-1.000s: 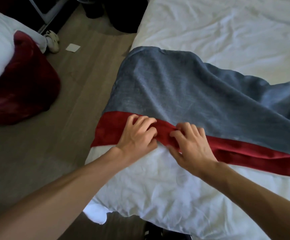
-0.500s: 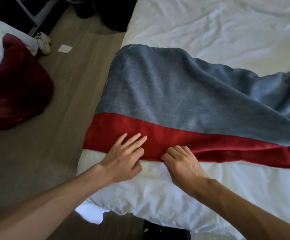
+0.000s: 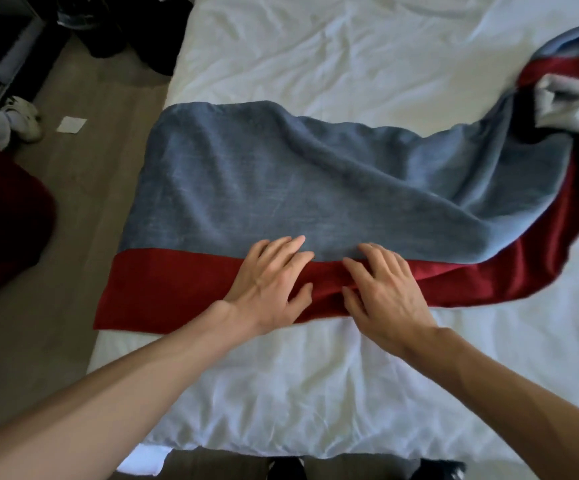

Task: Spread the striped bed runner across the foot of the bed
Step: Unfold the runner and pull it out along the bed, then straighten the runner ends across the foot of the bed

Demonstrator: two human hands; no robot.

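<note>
Pressed left hand (image 3: 267, 282) and right hand (image 3: 386, 289) flat and side by side on the striped bed runner (image 3: 281, 188), fingers straight and slightly fanned, nothing pinched, palms on the red band (image 3: 170, 289) and fingertips reaching onto the grey-blue field. Found the runner lying across the white bed (image 3: 315, 393), long axis left to right through the middle of the frame. Saw its left end smooth and square, reaching the mattress edge at centre left beside the wooden floor (image 3: 83, 202). Saw its right part rising in folds and curling toward the upper right of the frame, with the far end (image 3: 565, 98) bunched and turned over on itself. Judged the unspread length to lie rightward and away from both hands, the right hand nearer to it. Judged the next move to call for a sweep or pull along that axis toward the right edge, left hand pinning the flat part. Noted a shoe (image 3: 24, 116) and a paper scrap (image 3: 71, 124) on the floor at upper left.
</note>
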